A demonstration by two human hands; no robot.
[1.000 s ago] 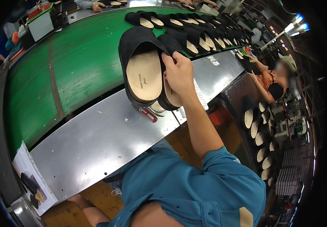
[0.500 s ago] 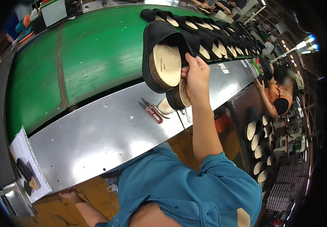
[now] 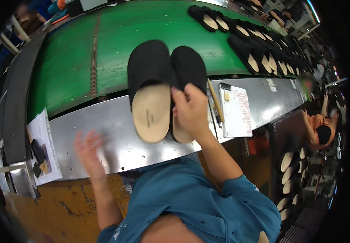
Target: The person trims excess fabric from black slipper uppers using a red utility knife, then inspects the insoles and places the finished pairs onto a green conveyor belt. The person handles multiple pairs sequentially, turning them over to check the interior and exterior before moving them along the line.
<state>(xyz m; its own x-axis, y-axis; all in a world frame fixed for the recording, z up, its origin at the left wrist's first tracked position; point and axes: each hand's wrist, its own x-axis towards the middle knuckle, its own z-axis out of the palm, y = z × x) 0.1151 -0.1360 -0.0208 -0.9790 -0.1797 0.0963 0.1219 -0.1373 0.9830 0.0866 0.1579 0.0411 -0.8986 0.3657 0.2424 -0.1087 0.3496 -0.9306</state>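
A pair of black closed-toe clogs with beige insoles is held over the metal ledge, toes pointing away from me. My right hand point(image 3: 190, 111) grips the pair where the two meet, fingers between the left clog point(image 3: 150, 69) and the right clog point(image 3: 189, 67). It covers part of the right clog's insole. To the left, my left hand point(image 3: 89, 150) is raised over the ledge, slightly blurred, with its fingers spread and nothing in them.
A green conveyor belt point(image 3: 61, 77) runs beyond the metal ledge point(image 3: 102, 121), with rows of black clogs point(image 3: 244, 50) at its right. Clipped papers point(image 3: 235, 113) and a wooden-handled tool point(image 3: 215, 101) lie right of the pair. Papers point(image 3: 47, 150) hold small pieces at left. A co-worker point(image 3: 321, 127) sits at right.
My right hand has brought the clogs nearer and turned them so their toes point away. My left hand has risen from below the ledge's edge to above it. The view has shifted.
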